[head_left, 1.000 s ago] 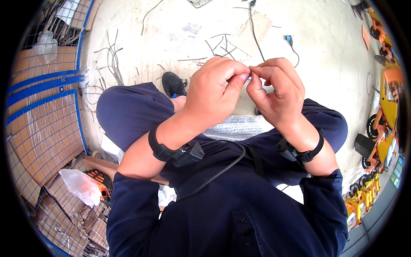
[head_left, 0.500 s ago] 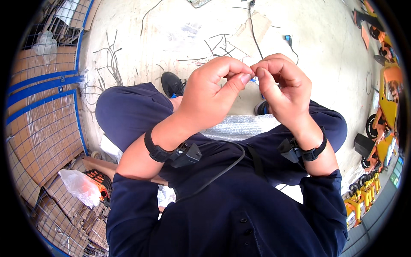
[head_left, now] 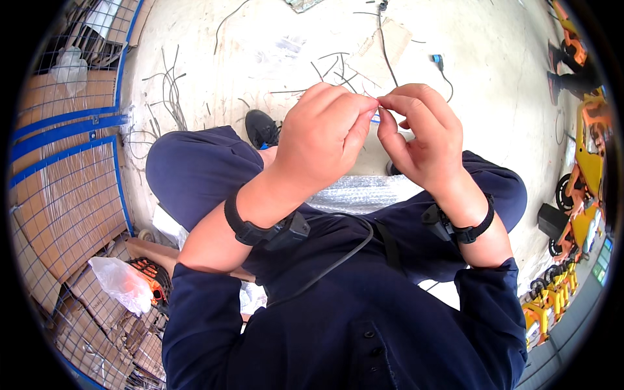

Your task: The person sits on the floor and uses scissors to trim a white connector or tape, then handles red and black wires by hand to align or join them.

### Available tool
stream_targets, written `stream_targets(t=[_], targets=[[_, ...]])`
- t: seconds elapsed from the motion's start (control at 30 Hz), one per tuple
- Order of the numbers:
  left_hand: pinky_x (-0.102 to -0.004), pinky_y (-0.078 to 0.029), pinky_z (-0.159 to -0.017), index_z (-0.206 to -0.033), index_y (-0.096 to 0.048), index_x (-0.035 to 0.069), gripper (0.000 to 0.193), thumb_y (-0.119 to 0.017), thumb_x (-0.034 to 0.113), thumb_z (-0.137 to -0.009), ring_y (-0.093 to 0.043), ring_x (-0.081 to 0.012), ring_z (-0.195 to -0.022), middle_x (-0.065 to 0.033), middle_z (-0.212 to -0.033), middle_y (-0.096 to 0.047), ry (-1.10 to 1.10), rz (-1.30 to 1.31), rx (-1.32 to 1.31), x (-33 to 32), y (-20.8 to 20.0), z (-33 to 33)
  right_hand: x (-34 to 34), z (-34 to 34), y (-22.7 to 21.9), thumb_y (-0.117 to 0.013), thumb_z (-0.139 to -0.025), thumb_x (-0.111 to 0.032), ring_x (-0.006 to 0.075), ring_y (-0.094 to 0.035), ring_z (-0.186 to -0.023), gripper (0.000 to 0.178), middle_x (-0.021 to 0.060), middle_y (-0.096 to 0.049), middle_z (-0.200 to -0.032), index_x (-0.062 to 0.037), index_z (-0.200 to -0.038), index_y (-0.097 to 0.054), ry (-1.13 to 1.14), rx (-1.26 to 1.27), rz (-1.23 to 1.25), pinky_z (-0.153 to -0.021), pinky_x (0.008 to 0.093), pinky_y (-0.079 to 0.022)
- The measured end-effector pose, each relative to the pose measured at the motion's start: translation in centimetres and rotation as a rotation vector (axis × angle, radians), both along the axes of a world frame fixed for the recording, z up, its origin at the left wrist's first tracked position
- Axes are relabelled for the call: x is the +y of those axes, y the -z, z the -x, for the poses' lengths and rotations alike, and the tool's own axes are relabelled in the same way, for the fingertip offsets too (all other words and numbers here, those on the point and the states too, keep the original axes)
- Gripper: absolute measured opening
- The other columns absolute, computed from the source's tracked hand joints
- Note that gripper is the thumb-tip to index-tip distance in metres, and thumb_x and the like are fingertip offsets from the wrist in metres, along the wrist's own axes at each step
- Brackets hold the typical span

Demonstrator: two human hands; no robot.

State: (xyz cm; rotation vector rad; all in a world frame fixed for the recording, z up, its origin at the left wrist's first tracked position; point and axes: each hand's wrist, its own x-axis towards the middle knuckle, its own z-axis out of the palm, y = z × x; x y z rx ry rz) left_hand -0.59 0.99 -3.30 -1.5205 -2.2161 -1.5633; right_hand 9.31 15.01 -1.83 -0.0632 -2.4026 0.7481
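My left hand (head_left: 318, 133) and my right hand (head_left: 426, 133) meet fingertip to fingertip above my lap. Each is closed in a pinch. A small blue piece (head_left: 376, 118) shows just under the left fingertips; its kind is too small to tell. Whatever thin thing lies between the fingertips is mostly hidden. The right thumb sits a little below its index finger, with a gap between them. Beneath the hands, a sheet of bubble wrap (head_left: 364, 194) stretches between my crossed legs.
On the pale floor ahead lie cut wire pieces (head_left: 338, 68), a black cable (head_left: 388, 55), a blue-ended connector (head_left: 437, 60) and flattened cardboard (head_left: 385, 45). A cable bundle (head_left: 170, 94) lies left, beside a blue mesh cage (head_left: 68, 195). Yellow wheeled machines (head_left: 589, 162) line the right.
Both wrists have shifted slightly, and the right thumb has dropped away from its index fingertip. The blue piece now shows nearer the left fingers. At the far right, a person's legs have moved.
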Motion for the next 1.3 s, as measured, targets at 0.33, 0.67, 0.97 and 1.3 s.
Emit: stream_targets(t=[0.33, 0.67, 0.97, 1.3], targets=[[-0.0327, -0.046, -0.062, -0.086, -0.065, 0.002, 0.01, -0.066, -0.003, -0.077, -0.058, -0.026, -0.069, -0.0086, -0.076, -0.063, 0.033, 0.073, 0.005, 0.0, 0.3, -0.1, -0.3, 0.3, 0.8, -0.069, -0.063, 0.0, 0.0244, -0.054, -0.06, 0.015, 0.0066, -0.054, -0.07, -0.0042, -0.072, -0.059, 0.019, 0.025, -0.057, -0.05, 0.0328, -0.045], [-0.0347, -0.046, -0.062, -0.084, -0.065, 0.003, 0.005, -0.062, 0.001, -0.08, -0.058, -0.0249, -0.071, -0.0092, -0.075, -0.063, 0.08, 0.104, -0.355, -0.2, -0.6, -0.3, -0.6, 0.4, 0.3, -0.069, -0.063, 0.0, 0.0257, -0.052, -0.061, 0.015, 0.0074, -0.051, -0.068, -0.0041, -0.069, -0.056, 0.042, -0.036, 0.051, -0.051, 0.0332, -0.043], [-0.0232, -0.046, -0.064, -0.095, -0.065, 0.0, 0.008, -0.06, 0.006, -0.091, -0.056, -0.009, -0.071, -0.003, -0.079, -0.063, 0.139, 0.081, -0.743, -0.7, -0.7, -0.3, 1.9, -0.5, -1.2, -0.062, -0.082, -0.001, 0.0148, -0.055, -0.062, 0.008, 0.0052, -0.06, -0.074, -0.0027, -0.076, -0.057, 0.072, -0.293, 0.466, -0.058, 0.0283, -0.045], [-0.0213, -0.045, -0.07, -0.101, -0.06, 0.0, 0.01, -0.056, 0.008, -0.096, -0.053, -0.006, -0.077, -0.0013, -0.09, -0.06, 0.283, 0.021, -0.895, -1.0, -0.8, 0.0, 2.9, -0.3, -1.3, -0.061, -0.088, -0.004, 0.0265, -0.061, -0.106, 0.021, 0.013, -0.064, -0.108, -0.0002, -0.109, -0.06, -0.348, -0.359, 0.264, -0.092, 0.034, -0.046]])
